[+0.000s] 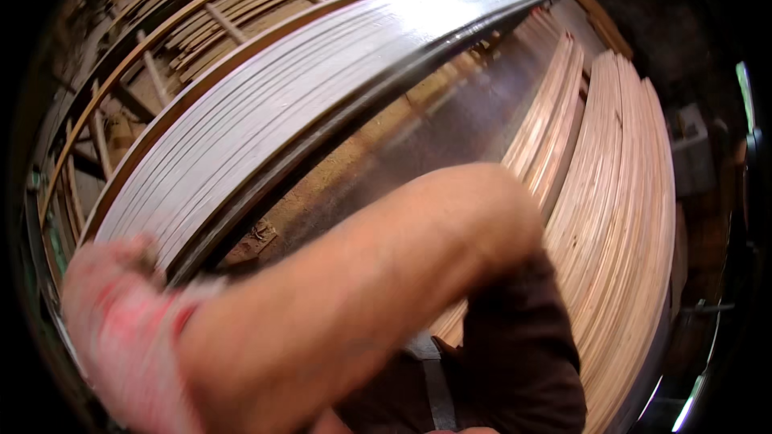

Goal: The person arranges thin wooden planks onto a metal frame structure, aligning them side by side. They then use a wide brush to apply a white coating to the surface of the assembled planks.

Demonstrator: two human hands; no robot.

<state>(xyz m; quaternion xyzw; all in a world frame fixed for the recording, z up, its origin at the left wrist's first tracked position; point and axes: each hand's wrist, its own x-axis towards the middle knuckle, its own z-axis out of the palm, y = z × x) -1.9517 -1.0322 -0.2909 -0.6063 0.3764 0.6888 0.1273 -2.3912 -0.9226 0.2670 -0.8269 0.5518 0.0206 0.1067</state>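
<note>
My right arm reaches across from the right, its bare forearm passing in front of me. My right hand (121, 281), in a pink and white glove, is at the near left end of a long row of white-painted wooden strips (322, 56). It appears to touch their ends, but motion smears the fingers, and anything they hold is hidden. The strips lie tightly side by side, their white faces glossy toward the far end. My left hand does not show; a bit of bare skin at the lower edge is too little to place.
At the right lies a broad stack of bare wooden strips (603, 193), with a narrower bundle (547, 104) beside it. A dark rail (354, 104) edges the white strips. Beyond them stands a ladder-like wooden frame (217, 20) with more timber (189, 44) behind. Dusty floor (338, 165) shows between the stacks.
</note>
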